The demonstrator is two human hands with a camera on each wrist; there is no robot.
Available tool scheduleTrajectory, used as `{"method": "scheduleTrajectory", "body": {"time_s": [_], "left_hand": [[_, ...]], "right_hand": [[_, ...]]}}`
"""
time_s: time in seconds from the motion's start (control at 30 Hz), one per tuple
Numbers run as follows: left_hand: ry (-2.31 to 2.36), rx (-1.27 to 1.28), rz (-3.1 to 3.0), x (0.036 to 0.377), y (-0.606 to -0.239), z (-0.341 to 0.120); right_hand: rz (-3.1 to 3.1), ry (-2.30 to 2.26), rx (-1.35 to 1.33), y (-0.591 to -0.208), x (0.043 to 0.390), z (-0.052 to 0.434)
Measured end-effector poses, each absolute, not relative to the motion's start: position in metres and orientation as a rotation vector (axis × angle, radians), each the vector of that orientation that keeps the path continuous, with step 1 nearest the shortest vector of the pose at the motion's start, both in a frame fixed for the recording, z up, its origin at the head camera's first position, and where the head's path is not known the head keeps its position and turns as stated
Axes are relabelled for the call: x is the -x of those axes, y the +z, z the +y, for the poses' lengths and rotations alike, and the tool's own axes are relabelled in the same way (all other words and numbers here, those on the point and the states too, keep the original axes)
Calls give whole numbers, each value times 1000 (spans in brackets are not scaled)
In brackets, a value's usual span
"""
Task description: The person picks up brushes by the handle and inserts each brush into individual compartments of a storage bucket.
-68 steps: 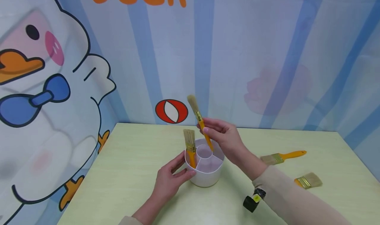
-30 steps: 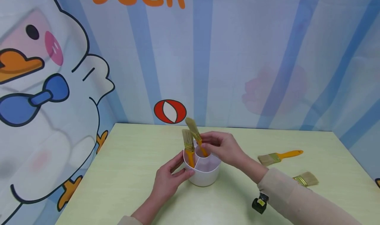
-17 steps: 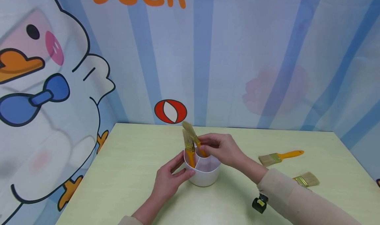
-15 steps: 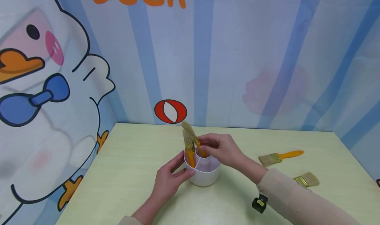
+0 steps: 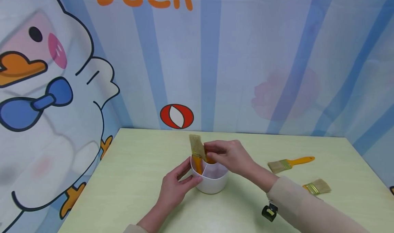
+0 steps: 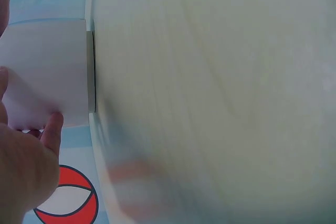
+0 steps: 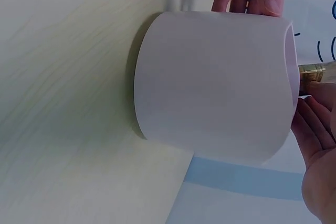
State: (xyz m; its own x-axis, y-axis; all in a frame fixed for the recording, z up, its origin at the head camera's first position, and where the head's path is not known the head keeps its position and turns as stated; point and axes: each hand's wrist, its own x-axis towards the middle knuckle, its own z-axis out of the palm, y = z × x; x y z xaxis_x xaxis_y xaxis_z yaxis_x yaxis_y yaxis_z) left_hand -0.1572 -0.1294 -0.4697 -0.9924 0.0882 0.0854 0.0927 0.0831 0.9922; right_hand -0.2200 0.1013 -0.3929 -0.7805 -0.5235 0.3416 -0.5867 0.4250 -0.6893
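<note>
Clamping white divided organizer (image 5: pixel 213 185) in left grip (image 5: pixel 176 185); pinching yellow-handled paintbrush (image 5: pixel 210 159), partly inside it, with right grip (image 5: pixel 231 156). Toward right edge of worktop (image 5: pixel 147 158): two loose paintbrushes (image 5: pixel 318 187).

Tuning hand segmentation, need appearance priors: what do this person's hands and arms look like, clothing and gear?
Left hand and right hand ungloved. Right sleeve long, plain beige; left sleeve similar, only its end visible. Small boxy black device, yellow mark, below the right cuff.

The cup (image 5: pixel 212 185) hides the lower end of the leftmost brush (image 5: pixel 198 164); orange lettering (image 5: pixel 133 2) is cropped.
</note>
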Motion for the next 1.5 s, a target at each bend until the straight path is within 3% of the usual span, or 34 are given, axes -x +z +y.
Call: {"method": "scheduleTrajectory", "body": {"time_s": [0.53, 0.97, 1.5], "left_hand": [[-2097, 154, -2358, 160, -471, -129], [-2126, 167, -2353, 163, -472, -132], [-2102, 154, -2422, 165, -469, -134]], "right_hand": [[-2632, 1277, -784, -382, 221, 172], [-2856, 911, -716, -378, 223, 232], [-3013, 592, -747, -412, 226, 316]]}}
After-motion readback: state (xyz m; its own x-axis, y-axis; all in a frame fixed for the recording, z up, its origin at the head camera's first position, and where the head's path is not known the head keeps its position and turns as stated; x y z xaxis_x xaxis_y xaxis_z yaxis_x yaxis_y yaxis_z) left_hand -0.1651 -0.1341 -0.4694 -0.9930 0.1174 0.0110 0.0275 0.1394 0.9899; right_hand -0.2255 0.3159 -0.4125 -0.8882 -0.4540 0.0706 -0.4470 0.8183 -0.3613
